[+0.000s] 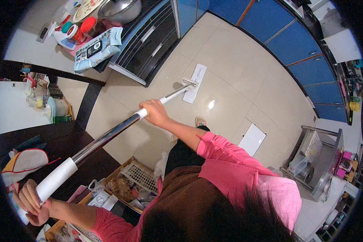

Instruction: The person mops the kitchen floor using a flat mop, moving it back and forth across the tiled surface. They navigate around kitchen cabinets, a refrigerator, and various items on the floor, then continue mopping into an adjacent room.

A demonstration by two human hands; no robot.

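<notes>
A flat mop with a white plate-like head (195, 83) lies with that head on the tiled floor, and its metal handle (106, 137) slants down to the lower left. My right hand (155, 112) is wrapped around the pole at a white collar, about midway along it. At the lower left, my left hand (34, 202) grips the white sleeve (57, 178) near the handle's upper end. One shoe (200, 121) shows on the floor below the mop head.
Blue cabinets (290, 45) line the upper right. A counter at the upper left holds a wipes pack (98, 50), jars and a metal bowl (120, 11). A white panel (252, 139) lies on the floor at right, near a metal rack (328, 165). Baskets (140, 175) stand beside my left arm.
</notes>
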